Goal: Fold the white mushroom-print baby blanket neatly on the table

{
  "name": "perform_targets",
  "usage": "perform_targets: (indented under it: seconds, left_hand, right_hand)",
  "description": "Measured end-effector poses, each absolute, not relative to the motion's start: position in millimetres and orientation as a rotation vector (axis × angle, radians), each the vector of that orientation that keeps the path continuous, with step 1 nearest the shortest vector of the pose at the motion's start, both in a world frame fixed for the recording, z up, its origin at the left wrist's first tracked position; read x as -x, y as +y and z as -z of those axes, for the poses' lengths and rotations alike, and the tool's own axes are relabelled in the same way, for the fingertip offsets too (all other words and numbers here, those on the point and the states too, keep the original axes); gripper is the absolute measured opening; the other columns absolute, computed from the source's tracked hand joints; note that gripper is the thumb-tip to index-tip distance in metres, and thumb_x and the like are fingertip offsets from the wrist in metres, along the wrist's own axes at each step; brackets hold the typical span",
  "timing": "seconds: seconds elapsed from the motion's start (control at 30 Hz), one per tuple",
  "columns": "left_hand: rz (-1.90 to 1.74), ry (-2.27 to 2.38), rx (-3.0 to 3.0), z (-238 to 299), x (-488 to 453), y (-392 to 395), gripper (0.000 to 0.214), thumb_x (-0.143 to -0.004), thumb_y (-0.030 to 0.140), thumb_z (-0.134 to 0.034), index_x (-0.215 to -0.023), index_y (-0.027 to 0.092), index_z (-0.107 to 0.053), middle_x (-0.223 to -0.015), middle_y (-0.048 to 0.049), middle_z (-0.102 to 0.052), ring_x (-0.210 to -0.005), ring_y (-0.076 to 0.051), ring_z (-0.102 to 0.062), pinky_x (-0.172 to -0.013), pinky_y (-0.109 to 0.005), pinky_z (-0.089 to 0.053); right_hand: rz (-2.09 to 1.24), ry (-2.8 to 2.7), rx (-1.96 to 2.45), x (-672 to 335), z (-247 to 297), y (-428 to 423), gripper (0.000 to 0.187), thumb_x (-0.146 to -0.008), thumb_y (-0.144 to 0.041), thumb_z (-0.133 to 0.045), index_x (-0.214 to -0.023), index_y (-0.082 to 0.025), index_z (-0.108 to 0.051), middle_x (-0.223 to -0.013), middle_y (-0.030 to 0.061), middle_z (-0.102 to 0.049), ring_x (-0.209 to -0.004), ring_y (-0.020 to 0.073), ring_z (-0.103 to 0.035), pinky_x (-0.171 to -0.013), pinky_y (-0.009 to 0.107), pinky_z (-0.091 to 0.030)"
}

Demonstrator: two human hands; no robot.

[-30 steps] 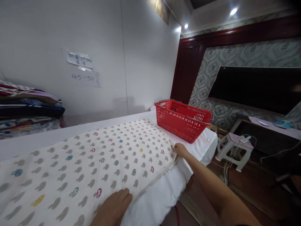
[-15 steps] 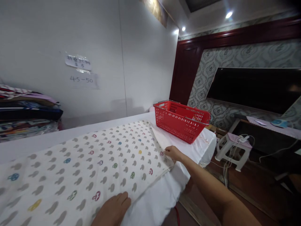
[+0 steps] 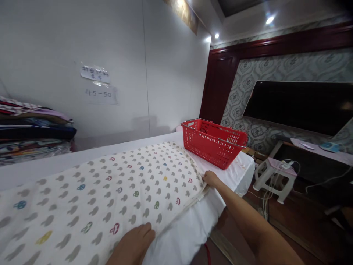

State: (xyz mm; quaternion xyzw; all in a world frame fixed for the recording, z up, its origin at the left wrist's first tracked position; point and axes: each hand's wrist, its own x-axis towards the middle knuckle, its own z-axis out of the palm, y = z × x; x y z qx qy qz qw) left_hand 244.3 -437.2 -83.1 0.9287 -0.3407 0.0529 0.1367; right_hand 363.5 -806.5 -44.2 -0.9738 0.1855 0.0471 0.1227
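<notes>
A cream cloth (image 3: 118, 195) printed with grey and coloured mushrooms is spread flat across a table with a white cover (image 3: 176, 235). Its far right end is a curved edge lying near the red basket. Fingers of my right hand (image 3: 211, 179) pinch that right edge, close to the front corner. Down at the front edge, my left hand (image 3: 136, 241) rests flat on the cloth with its fingers stretched out. The thumb of the left hand is hidden.
A red plastic basket (image 3: 209, 147) with metal handles stands at the table's far right. Folded clothes (image 3: 33, 127) are piled at the left against a white wall (image 3: 116, 44). Beyond the table's right end stands a stool (image 3: 271, 176) with cables on it.
My right hand has moved slightly right, drawing the cloth's right edge out toward the basket, and that edge now lies smoother. My left hand stays on the cloth.
</notes>
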Motion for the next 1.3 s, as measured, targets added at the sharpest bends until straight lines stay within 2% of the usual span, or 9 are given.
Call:
perform_targets:
  seconds: [0.3,0.47,0.57,0.67,0.77,0.87,1.03,1.1,1.3]
  left_hand:
    - [0.0,-1.009,-2.785,78,-239,-444,0.038,-0.079,0.005,-0.031,-0.091,0.022,-0.063,-0.094,-0.0068,-0.06,-0.083,-0.021,-0.056,-0.074,-0.034,-0.042]
    - [-0.033,-1.003,-2.73,76,-236,-445,0.034,-0.081,0.007,-0.033,-0.09,0.022,-0.062,-0.093,-0.0062,-0.06,-0.084,-0.02,-0.055,-0.074,-0.032,-0.041]
    - [0.011,-0.98,-2.745,70,-234,-447,0.03,-0.08,0.007,-0.035,-0.086,0.021,-0.062,-0.092,-0.0055,-0.061,-0.083,-0.02,-0.055,-0.074,-0.032,-0.041]
    - [0.113,-0.946,-2.671,58,-235,-446,0.023,-0.085,0.016,-0.037,-0.081,0.02,-0.059,-0.088,-0.0034,-0.06,-0.08,-0.017,-0.055,-0.07,-0.028,-0.041]
    - [0.121,-0.86,-2.569,43,-252,-445,0.021,-0.088,0.029,-0.038,-0.082,0.02,-0.056,-0.087,-0.0016,-0.058,-0.079,-0.015,-0.055,-0.069,-0.026,-0.041]
    - [0.022,-0.753,-2.591,30,-292,-447,0.024,-0.088,0.03,-0.036,-0.092,0.02,-0.057,-0.097,-0.0034,-0.058,-0.086,-0.016,-0.054,-0.074,-0.028,-0.042]
    - [-0.138,-0.675,-2.785,27,-376,-457,0.032,-0.084,0.015,-0.039,-0.112,0.019,-0.053,-0.122,-0.0072,-0.05,-0.11,-0.02,-0.046,-0.089,-0.033,-0.038]
    - [-0.142,-0.629,-2.87,31,-399,-458,0.03,-0.083,0.012,-0.038,-0.107,0.017,-0.055,-0.118,-0.0084,-0.052,-0.11,-0.021,-0.047,-0.087,-0.032,-0.038]
    - [-0.122,-0.594,-2.926,45,-422,-453,0.022,-0.085,0.014,-0.034,-0.08,0.015,-0.055,-0.089,-0.0076,-0.058,-0.085,-0.018,-0.053,-0.072,-0.029,-0.039]
  right_hand:
    - [-0.096,0.586,2.935,-362,50,-813,0.036,-0.078,-0.039,-0.054,-0.103,-0.015,-0.061,-0.108,0.0146,-0.062,-0.097,0.0258,-0.059,-0.07,0.029,-0.042]
    - [-0.104,0.523,2.934,-363,53,-815,0.024,-0.078,-0.029,-0.052,-0.093,-0.016,-0.064,-0.101,0.0115,-0.065,-0.093,0.0226,-0.06,-0.068,0.026,-0.041]
    - [-0.073,0.509,2.926,-363,54,-819,0.022,-0.077,-0.025,-0.05,-0.089,-0.014,-0.064,-0.099,0.0138,-0.065,-0.091,0.0231,-0.06,-0.066,0.026,-0.04]
    - [-0.024,0.471,2.909,-361,58,-823,0.021,-0.078,-0.024,-0.048,-0.087,-0.013,-0.063,-0.097,0.015,-0.065,-0.09,0.0232,-0.06,-0.065,0.026,-0.038]
    - [0.032,0.397,2.875,-357,64,-825,0.019,-0.08,-0.023,-0.045,-0.087,-0.015,-0.061,-0.092,0.0113,-0.066,-0.086,0.0203,-0.06,-0.065,0.025,-0.037]
    - [0.088,0.361,2.827,-355,71,-826,0.019,-0.083,-0.026,-0.044,-0.085,-0.017,-0.06,-0.088,0.0073,-0.066,-0.082,0.0171,-0.059,-0.065,0.023,-0.035]
    - [0.144,0.397,2.751,-354,79,-830,0.022,-0.084,-0.034,-0.042,-0.08,-0.02,-0.058,-0.079,0.0032,-0.066,-0.075,0.0162,-0.059,-0.059,0.022,-0.033]
    - [0.182,0.404,2.719,-353,81,-831,0.021,-0.083,-0.036,-0.044,-0.077,-0.021,-0.058,-0.077,0.0019,-0.065,-0.072,0.0162,-0.058,-0.057,0.022,-0.032]
    - [0.302,0.383,2.642,-346,87,-828,0.022,-0.083,-0.041,-0.042,-0.078,-0.025,-0.057,-0.07,-0.0017,-0.063,-0.066,0.0156,-0.057,-0.055,0.023,-0.03]
